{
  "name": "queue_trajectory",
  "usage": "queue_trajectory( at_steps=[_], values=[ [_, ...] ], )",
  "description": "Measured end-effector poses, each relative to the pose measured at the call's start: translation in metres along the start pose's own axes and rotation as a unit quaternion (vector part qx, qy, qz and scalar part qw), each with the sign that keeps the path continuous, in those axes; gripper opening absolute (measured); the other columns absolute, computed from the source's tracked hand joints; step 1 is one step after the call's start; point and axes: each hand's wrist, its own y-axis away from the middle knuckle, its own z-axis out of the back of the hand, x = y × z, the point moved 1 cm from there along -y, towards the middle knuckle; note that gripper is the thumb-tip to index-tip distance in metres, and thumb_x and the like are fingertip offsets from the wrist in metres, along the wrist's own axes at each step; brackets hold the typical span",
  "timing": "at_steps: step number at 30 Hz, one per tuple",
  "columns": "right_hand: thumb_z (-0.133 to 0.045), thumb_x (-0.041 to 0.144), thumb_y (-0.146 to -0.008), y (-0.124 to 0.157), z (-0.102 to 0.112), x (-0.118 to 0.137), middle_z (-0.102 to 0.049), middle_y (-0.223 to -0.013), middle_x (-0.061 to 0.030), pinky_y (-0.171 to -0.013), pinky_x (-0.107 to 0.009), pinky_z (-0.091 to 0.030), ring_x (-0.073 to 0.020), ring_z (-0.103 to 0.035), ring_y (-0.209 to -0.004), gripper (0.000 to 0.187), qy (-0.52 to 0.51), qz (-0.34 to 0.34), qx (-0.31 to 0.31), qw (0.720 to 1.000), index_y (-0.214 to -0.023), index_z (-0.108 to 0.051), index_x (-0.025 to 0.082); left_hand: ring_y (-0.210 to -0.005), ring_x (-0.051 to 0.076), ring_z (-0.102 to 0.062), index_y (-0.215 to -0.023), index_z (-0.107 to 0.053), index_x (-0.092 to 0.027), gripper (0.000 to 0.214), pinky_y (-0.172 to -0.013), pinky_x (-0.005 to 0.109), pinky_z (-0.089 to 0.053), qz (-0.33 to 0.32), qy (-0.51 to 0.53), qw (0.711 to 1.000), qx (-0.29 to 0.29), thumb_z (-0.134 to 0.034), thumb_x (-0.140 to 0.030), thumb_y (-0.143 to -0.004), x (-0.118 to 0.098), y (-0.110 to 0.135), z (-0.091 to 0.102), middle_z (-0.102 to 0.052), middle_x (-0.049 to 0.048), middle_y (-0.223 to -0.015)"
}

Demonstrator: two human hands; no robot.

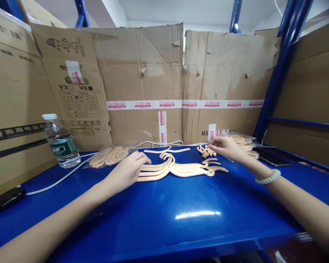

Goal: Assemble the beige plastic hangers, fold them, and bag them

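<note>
A stack of several small beige plastic hangers (pixel 181 168) lies flat on the blue shelf surface (pixel 181 215). My left hand (pixel 128 170) rests on the left ends of the stack, fingers curled down on them. My right hand (pixel 225 147) reaches to the back right and pinches small beige clips (pixel 205 150). One single hanger (pixel 167 149) lies behind the stack. A white beaded bracelet (pixel 268 177) is on my right wrist.
A clear bag of beige parts (pixel 109 155) lies at left, another bag (pixel 245 142) at right. A water bottle (pixel 60 140) stands far left. A white cable (pixel 60 179) runs to a black device (pixel 7 198). A phone (pixel 271 157) lies right. Cardboard walls surround.
</note>
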Motion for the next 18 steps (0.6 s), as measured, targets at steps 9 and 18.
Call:
queue_trajectory(
  at_steps=[9, 18],
  values=[
    [-0.051, 0.042, -0.079, -0.0002, -0.0005, 0.0010, -0.063, -0.064, -0.0050, -0.055, -0.028, -0.039, -0.0177, -0.056, -0.061, 0.029, -0.007, -0.003, 0.003, 1.000, -0.072, -0.062, 0.017, -0.096, 0.022, -0.054, -0.100, -0.058, -0.016, 0.051, -0.085, 0.038, -0.049, 0.001, -0.010, 1.000, -0.011, -0.034, 0.011, -0.064, -0.0014, -0.0019, 0.0012, -0.062, 0.0072, -0.100],
    [-0.050, 0.044, -0.078, -0.0001, -0.0006, 0.0025, -0.062, -0.062, -0.0048, -0.054, -0.027, -0.039, -0.0170, -0.055, -0.059, 0.031, -0.004, 0.004, 0.000, 1.000, -0.072, -0.063, 0.016, -0.095, 0.022, -0.052, -0.099, -0.057, -0.016, 0.051, -0.084, 0.038, -0.048, 0.001, -0.011, 1.000, -0.009, -0.033, 0.011, -0.063, -0.0006, -0.0019, 0.0001, -0.061, 0.0072, -0.099]
  ],
)
